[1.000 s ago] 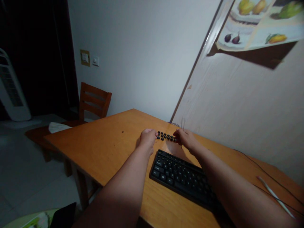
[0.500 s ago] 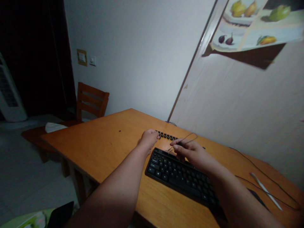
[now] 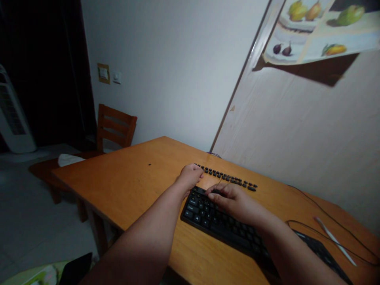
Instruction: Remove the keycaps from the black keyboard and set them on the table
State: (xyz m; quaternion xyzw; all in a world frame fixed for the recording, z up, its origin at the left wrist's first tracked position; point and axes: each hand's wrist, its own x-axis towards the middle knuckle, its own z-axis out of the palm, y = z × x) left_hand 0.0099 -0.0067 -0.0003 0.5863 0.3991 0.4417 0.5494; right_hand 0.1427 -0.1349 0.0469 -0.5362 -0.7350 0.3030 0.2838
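A black keyboard (image 3: 227, 232) lies at a slant near the table's front edge, its far rows partly bare of keycaps. Over its upper left part is my right hand (image 3: 227, 196), fingers closed around what looks like a thin wire keycap puller (image 3: 220, 181); the tips are partly hidden. My left hand (image 3: 190, 176) is curled at the keyboard's far left corner, fingers pressed together, and what they hold, if anything, is hidden. Just behind both hands, loose black keycaps (image 3: 218, 173) stand in two rows on the wooden table (image 3: 142, 190).
A single small black piece (image 3: 149, 164) lies farther left on the table. To the right are a thin white stick with a reddish end (image 3: 335, 240), black cables (image 3: 314, 204) and the keyboard's right end. A wooden chair (image 3: 115, 126) stands beyond the left edge; a wall rises behind.
My right hand has moved down and left, closer to the keys, with the wire puller. My left hand has shifted slightly right and closed tighter. More of the keycap rows shows.
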